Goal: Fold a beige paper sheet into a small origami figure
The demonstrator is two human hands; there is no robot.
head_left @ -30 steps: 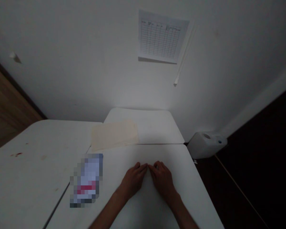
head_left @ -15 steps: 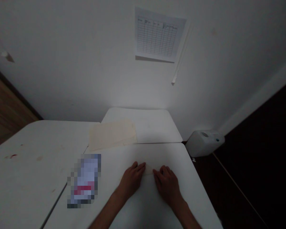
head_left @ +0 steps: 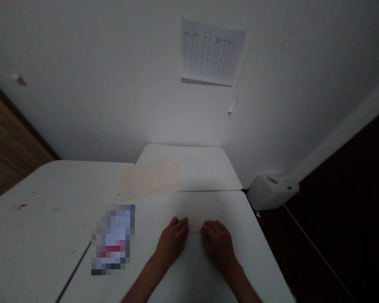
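Here we go, since the last look the two hands have drawn in a touch closer, and they've slid slightly back toward the person! The left hand (head_left: 172, 241) and the right hand (head_left: 217, 245) are both lying flat and open, palms down, fingers together, with nothing pinched or gripped. Between them, just touching the fingertips on both sides, we can see a pale sheet (head_left: 195, 225), its outline barely showing against the white folding table (head_left: 189, 206) beneath it. Just left of the left hand sits a pixelated packet (head_left: 113, 240), too blurred to read apart from a red band. Further ahead, a cream sheet (head_left: 150, 179) lies across the seam where this table meets a second white table (head_left: 208, 168). Off to the left, a third white table (head_left: 34, 227) carries small red marks (head_left: 22, 206). Over on the right, a white plastic jerrycan (head_left: 272, 191) stands on the dark floor, and up on the wall we've got a printed grid chart (head_left: 208, 50).
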